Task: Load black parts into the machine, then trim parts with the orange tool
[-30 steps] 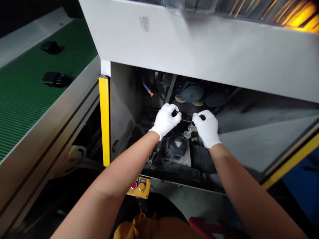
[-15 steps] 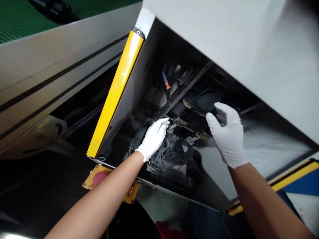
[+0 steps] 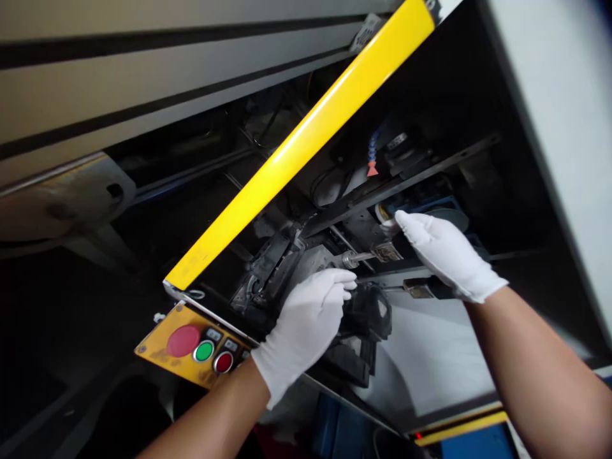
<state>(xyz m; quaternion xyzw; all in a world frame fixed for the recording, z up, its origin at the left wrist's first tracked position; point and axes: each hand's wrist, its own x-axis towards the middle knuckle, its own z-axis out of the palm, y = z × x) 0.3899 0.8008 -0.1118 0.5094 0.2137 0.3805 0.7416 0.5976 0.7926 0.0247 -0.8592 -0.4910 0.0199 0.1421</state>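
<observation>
My left hand (image 3: pixel 310 319), in a white glove, hovers over the dark mechanism inside the machine's opening. Its fingers point up to the right, loosely bent, and no held thing shows. My right hand (image 3: pixel 442 255), also gloved in white, reaches in from the right with fingers and thumb drawn together. Just beyond its fingertips is a small round yellowish part (image 3: pixel 382 213); whether they grip it or something else is unclear. Behind this hand a dark round disc (image 3: pixel 453 218) is partly hidden. Between the hands lie a rod with a joint (image 3: pixel 352 259) and a metal block (image 3: pixel 386 252).
A yellow bar (image 3: pixel 301 143) runs along the opening's left edge. Below it, a yellow control box (image 3: pixel 157 341) carries a red mushroom button (image 3: pixel 183 341) and a green button (image 3: pixel 204 350). A blue segmented hose with an orange nozzle (image 3: pixel 372 169) hangs inside. A white panel (image 3: pixel 568 115) borders the right.
The view has swung, showing more of the control box. My right hand has closed its spread fingers and turned toward the yellowish part. My left hand stays over the mechanism and appears larger.
</observation>
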